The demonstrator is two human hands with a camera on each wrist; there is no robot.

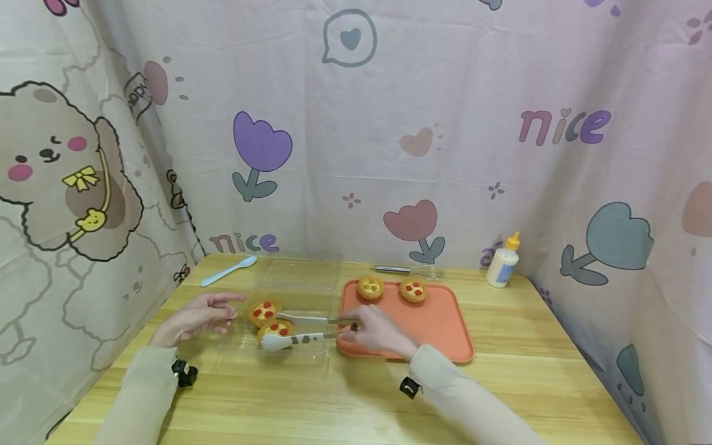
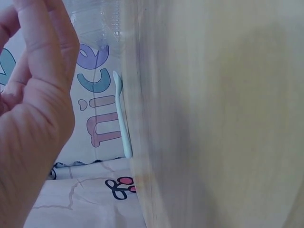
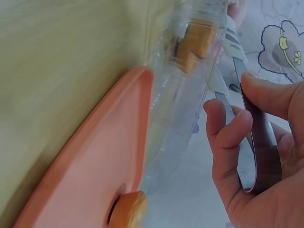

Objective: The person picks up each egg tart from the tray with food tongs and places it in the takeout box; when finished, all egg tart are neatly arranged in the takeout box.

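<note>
Fingers and thumb of the right hand (image 1: 378, 327) were curled around the metal end of a pair of tongs (image 1: 309, 338), whose two arms stood apart. Their pale tips reached left over an open clear plastic box (image 1: 318, 356). Inside it sat two small tarts with red and yellow toppings, the rear tart (image 1: 264, 312) and the front tart (image 1: 280, 329), close together at its left side. One tip overlapped the front tart in the head view, and the other ended beside the rear tart; whether either tip touched cannot be told. At the box's left, the left hand (image 1: 201, 318) held nothing, its fingers loosely bent and the index finger pointing toward the box. Behind was the clear lid (image 1: 300, 272).

Just right of the box lay an orange tray (image 1: 419, 324), with a yellow-topped tart (image 1: 369, 287) and a red-dotted tart (image 1: 413, 290) near its far edge. A whisk (image 1: 395, 269) lay behind the tray, a glue bottle (image 1: 502, 269) stood upright farther right, and a light blue spoon (image 1: 228, 271) lay at the back left of the wooden table (image 1: 528, 371).
</note>
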